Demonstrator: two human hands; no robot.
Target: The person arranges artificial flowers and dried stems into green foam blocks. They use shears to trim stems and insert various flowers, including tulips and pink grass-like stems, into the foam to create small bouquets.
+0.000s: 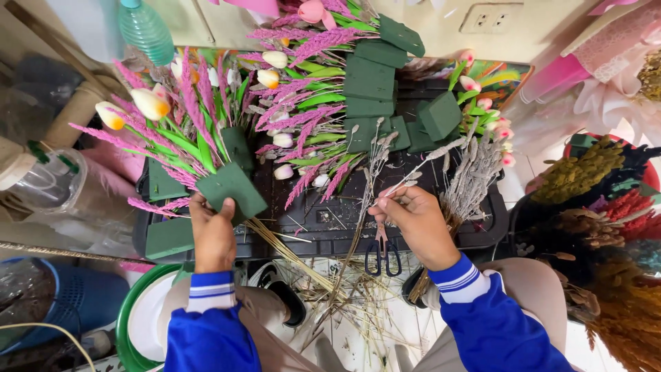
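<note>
My left hand (211, 231) grips a dark green floral foam block (233, 190) stuck with pink plume stems, green leaves and cream tulips (149, 103). My right hand (416, 219) pinches a thin dried grey stem (441, 149) that points up to the right, and small black scissors (381, 253) hang from its fingers. Both hands are over a black plastic tray (323, 219). More green foam blocks (368, 79) lie at the tray's far side, among other flower arrangements (306, 114).
A bundle of dried grey stems (471, 180) lies on the tray's right. Dried yellow, red and brown bunches (606, 227) fill the right side. Cut straw (344, 296) litters the floor between my knees. A green-rimmed basin (134, 317) and a blue basket (65, 296) sit at lower left.
</note>
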